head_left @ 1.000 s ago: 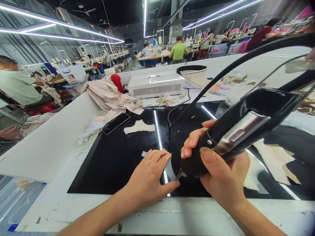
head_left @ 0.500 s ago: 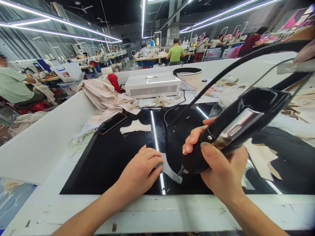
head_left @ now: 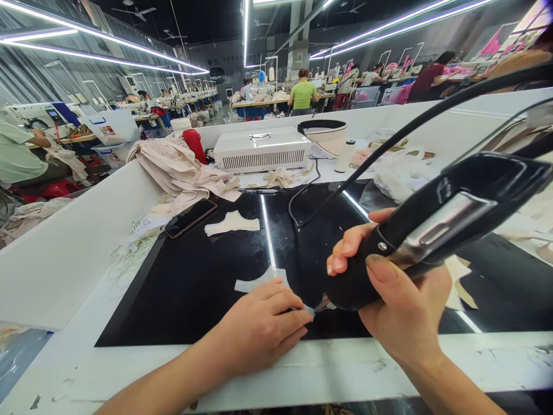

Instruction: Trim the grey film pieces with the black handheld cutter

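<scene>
My right hand [head_left: 401, 294] is wrapped around a bulky black corded handheld tool [head_left: 470, 202] with a silver lever along its side. Its narrow metal tip points down to the left, beside the fingertips of my left hand [head_left: 268, 325]. Those fingers are drawn together on the end of a pale, curved fabric piece [head_left: 254, 283], partly hidden beneath the hand. The piece lies on a glossy black mat [head_left: 181, 288]. Farther back on the mat rests a cream fabric piece [head_left: 233, 223] of similar shape.
A black phone [head_left: 190, 218] lies by the mat's left edge, near piled beige fabric [head_left: 173, 167]. Behind stand a white vented box [head_left: 261, 150] and a round container [head_left: 324, 135]. The tool's black cable [head_left: 389, 144] arches across the right side. More cut pieces [head_left: 458, 282] lie at right.
My left hand has moved right and nearer to me, its fingers now at the tool's tip. The fabric piece has turned, showing more on the left. The tool has shifted right in view.
</scene>
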Available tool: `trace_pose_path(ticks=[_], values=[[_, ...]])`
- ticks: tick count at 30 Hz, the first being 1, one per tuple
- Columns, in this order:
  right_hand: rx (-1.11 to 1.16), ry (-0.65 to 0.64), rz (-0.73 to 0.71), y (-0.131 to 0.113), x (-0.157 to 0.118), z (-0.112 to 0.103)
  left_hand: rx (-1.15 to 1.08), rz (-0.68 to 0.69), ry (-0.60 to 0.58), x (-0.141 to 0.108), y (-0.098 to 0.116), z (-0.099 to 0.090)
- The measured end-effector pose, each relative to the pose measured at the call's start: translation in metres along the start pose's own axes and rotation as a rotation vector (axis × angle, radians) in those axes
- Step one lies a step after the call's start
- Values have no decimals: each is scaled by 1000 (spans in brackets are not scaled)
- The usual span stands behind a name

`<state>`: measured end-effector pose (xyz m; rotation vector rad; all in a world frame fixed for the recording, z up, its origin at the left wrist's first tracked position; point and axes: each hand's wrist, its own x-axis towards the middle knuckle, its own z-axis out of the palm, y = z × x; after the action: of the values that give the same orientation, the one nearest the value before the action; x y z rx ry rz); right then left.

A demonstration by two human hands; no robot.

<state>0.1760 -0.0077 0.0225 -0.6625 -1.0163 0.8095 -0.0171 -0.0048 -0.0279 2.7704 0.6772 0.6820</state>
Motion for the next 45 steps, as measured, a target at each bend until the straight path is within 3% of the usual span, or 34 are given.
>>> trace_pose_path(ticks=[11,18,27,33,39,45], values=[[-13,-40,5,5,-4,-1,-18,-34,-78,-2,-1,7],[-31,-53,-11,5,0,-5,-43,-147,-79,-6,-9,-9],[-124,29,-40,4,16,-15,-70,-204,-126,-9,-14,-31],[-24,55,-38,2,18,3,-117,-160,-105,-3,-26,-36],[37,-32,26,7,3,25,-197,-82,-168,3,-41,-31],[67,-74,30,12,-4,30,-242,-64,-156,-2,-44,-27]])
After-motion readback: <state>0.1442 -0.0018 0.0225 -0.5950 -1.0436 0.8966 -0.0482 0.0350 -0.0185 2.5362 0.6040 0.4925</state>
